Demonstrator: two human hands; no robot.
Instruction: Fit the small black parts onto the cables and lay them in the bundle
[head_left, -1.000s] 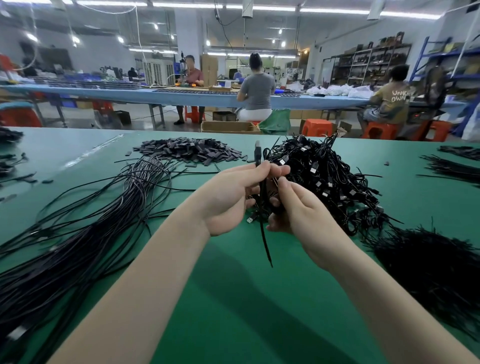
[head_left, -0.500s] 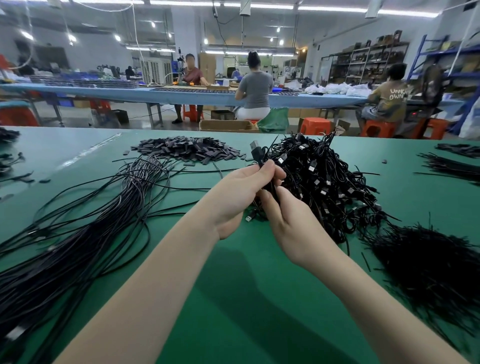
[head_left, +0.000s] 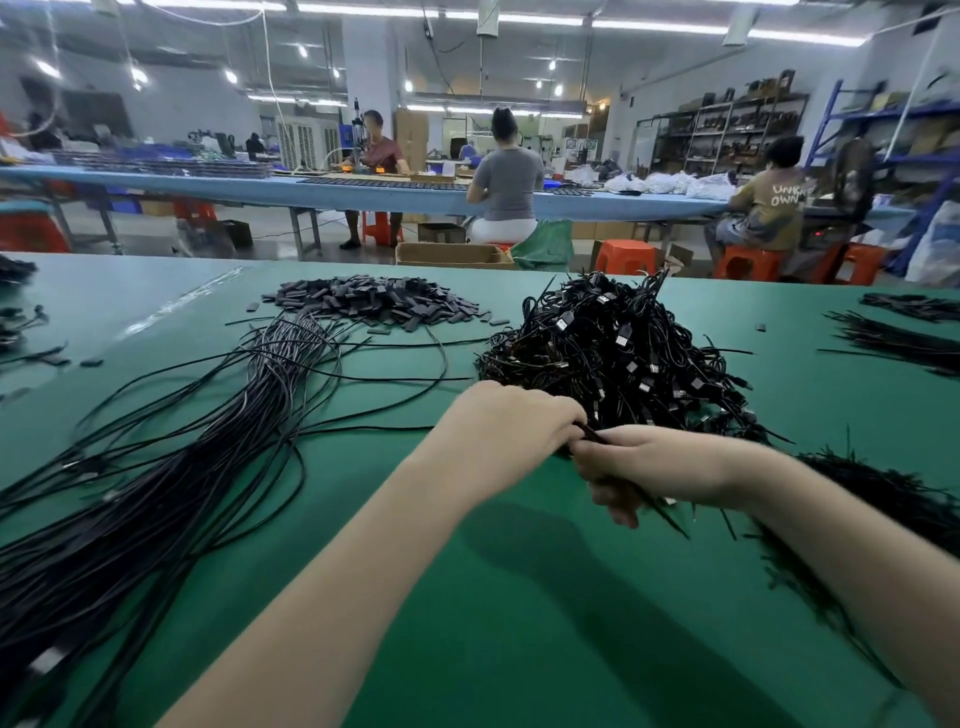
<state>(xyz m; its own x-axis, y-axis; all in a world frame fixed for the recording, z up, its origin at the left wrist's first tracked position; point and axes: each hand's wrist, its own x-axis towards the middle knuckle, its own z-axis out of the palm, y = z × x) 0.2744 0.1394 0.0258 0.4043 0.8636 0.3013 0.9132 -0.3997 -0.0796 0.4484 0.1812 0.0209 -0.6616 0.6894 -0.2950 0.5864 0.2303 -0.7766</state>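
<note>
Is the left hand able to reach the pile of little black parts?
Probably yes. Bare table lies between the left hand and the parts pile, crossed only by flat cables. But it grips a cable now.

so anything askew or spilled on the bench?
Minor only: a few small black parts lie strayed on the green table, away from their pile. Cable heap is tangled. No visible damage.
</note>
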